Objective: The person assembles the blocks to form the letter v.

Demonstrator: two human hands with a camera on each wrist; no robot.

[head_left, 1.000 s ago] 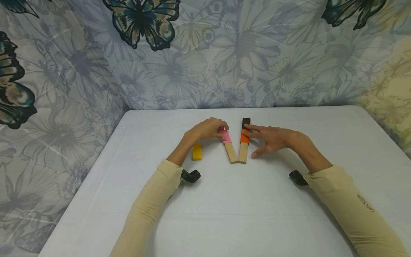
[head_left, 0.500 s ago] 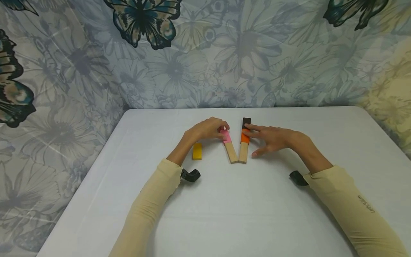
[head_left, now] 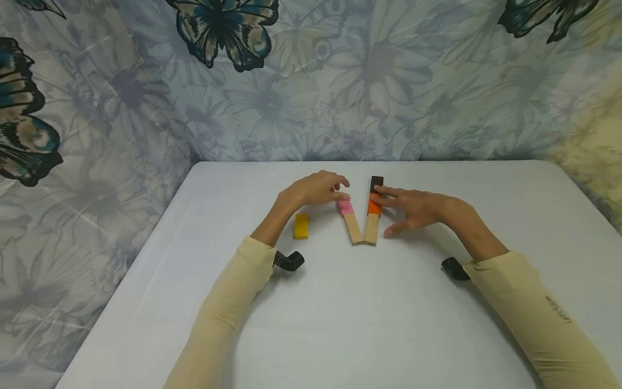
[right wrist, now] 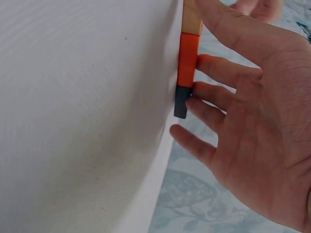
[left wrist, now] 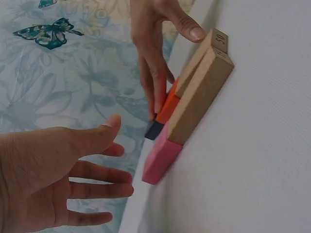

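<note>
On the white table two rows of small blocks form a V that meets at the near end. The left row is a plain wooden block (head_left: 352,229) with a pink block (left wrist: 163,160) at its far end. In the right row a wooden block (head_left: 371,229), an orange block (right wrist: 188,60) and a black block (right wrist: 181,103) lie end to end. My left hand (head_left: 318,189) hovers over the pink block, fingers loosely spread and apart from it in the left wrist view. My right hand (head_left: 418,209) rests its extended fingertips along the orange and black blocks.
A yellow block (head_left: 301,226) lies alone on the white table (head_left: 340,324), left of the V and near the left forearm. Black wrist devices (head_left: 290,261) stick out from both sleeves. A butterfly-patterned cloth (head_left: 301,108) hangs behind the table's far edge.
My left hand has let go of the pink block and lifted slightly, its fingers opening. The right hand stays at the orange and black blocks. The head view has shifted a little.
</note>
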